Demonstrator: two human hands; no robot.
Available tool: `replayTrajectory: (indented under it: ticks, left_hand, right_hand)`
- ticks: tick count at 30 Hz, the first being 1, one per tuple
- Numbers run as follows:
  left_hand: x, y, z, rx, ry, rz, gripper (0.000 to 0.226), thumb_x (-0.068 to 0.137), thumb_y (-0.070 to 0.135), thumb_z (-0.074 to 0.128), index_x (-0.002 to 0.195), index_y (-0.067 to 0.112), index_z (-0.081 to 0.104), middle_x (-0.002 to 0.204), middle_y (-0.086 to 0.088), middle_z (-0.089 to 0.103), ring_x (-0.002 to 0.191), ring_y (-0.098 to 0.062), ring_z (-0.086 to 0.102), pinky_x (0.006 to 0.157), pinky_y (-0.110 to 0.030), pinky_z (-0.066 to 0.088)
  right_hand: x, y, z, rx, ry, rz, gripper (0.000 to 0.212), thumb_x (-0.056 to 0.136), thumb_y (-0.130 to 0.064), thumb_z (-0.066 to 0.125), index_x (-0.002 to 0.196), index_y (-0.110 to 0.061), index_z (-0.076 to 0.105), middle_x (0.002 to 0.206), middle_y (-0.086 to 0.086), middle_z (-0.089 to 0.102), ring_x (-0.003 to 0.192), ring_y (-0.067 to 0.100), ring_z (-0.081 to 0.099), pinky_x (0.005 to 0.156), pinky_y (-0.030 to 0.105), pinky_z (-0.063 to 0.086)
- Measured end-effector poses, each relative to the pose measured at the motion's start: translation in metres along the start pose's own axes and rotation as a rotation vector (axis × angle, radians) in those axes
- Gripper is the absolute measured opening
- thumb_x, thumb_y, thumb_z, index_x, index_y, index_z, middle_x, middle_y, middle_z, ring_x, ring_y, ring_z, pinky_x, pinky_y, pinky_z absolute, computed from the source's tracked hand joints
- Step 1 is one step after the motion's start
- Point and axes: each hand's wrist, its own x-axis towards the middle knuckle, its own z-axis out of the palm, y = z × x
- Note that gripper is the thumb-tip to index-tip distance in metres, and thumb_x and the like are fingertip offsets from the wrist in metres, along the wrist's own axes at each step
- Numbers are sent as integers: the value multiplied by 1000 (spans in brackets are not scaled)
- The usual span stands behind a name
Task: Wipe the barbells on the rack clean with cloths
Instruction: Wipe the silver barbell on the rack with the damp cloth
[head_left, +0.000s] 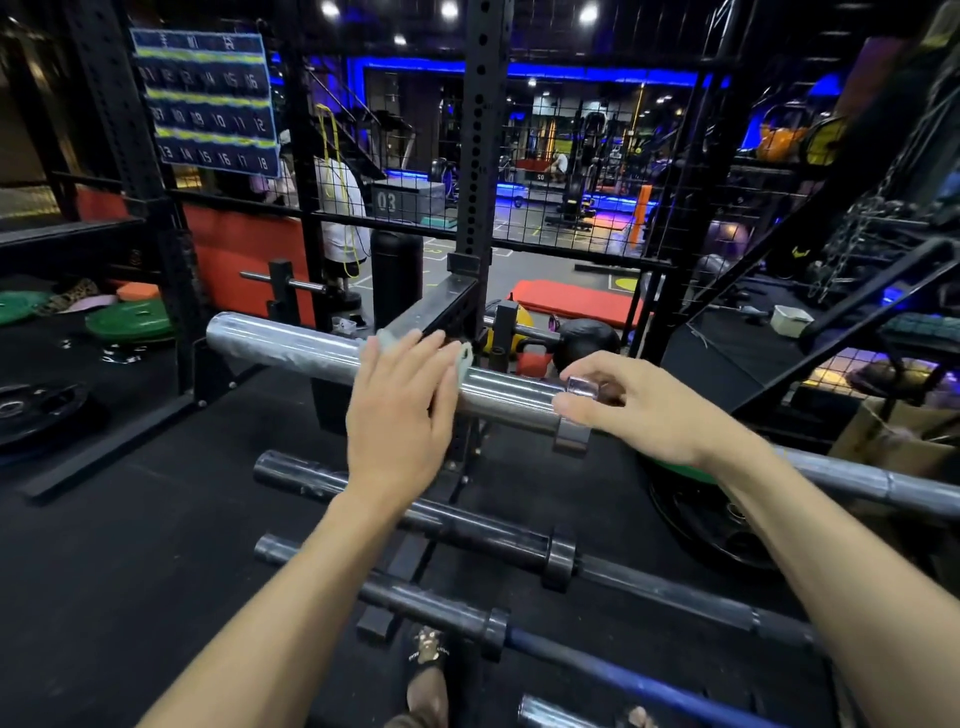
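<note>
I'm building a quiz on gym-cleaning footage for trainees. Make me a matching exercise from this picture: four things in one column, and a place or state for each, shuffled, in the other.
Things:
1. cloth
2. left hand
3. right hand
4. blue barbell

Places or states:
A. lowest on the rack, near the person's feet
B. pressed flat on the top barbell's chrome sleeve
C. at the sleeve's collar, fingers curled
D. mostly hidden under a palm, edges peeking out

Pairs: 1-D, 2-B, 3-C, 4-A
</note>
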Motion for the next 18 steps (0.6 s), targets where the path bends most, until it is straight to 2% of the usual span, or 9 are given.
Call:
replayTrajectory:
  ticks: [2,5,8,10,13,15,17,18]
  left_hand:
    - [-8,19,8,-10,-16,38,35,107,26,47,138,19,63,146,0,58,144,-21,43,126,-47,17]
    - [-31,51,24,-34,-53,253,42,105,18,51,147,14,54,156,-2,47,149,-26,36,124,-53,21]
    - [-27,39,24,18,-56,355,50,100,12,51,150,15,50,159,-1,43,151,-23,34,124,-52,22]
    - [-18,19,17,45,-69,318,47,102,16,47,149,17,52,156,0,47,149,-21,36,125,-51,21]
    - [-6,-15,3,25,-11,56,44,102,19,41,142,17,59,150,-1,54,147,-20,39,125,-51,19]
    - [-4,-10,2,14,37,-94,42,102,18,40,138,16,62,147,-1,57,147,-21,39,125,-51,17]
    - [-10,20,9,-27,7,-32,40,103,15,44,139,18,60,147,0,56,146,-22,40,124,-52,19]
    - [-17,37,14,-66,-34,78,41,104,14,46,142,18,58,149,0,55,146,-22,39,124,-52,21]
  right_hand:
    - [3,-1,0,-15,-15,-11,66,75,-86,55,117,-36,64,115,-16,65,103,4,63,99,37,50]
    - [7,-10,-4,-20,-62,5,63,82,-80,46,117,-31,67,114,-14,67,106,3,62,102,35,48]
    - [4,-18,-8,-12,-119,56,65,84,-76,40,123,-31,65,121,-16,65,113,2,60,104,30,46]
    - [4,-18,-9,2,-139,106,66,88,-77,36,128,-32,62,129,-18,61,119,2,56,104,30,42]
    - [6,-15,-4,25,-127,167,71,96,-73,29,147,-28,51,149,-13,51,136,8,45,118,35,29]
    - [11,-13,1,16,-98,182,74,99,-70,23,154,-25,43,158,-8,42,145,12,37,124,37,21]
    - [15,-14,4,-7,-100,202,72,103,-66,18,152,-22,46,154,1,48,142,16,44,123,36,23]
    - [15,-17,4,-5,-119,217,71,104,-63,15,143,-19,56,139,8,63,130,19,59,119,35,31]
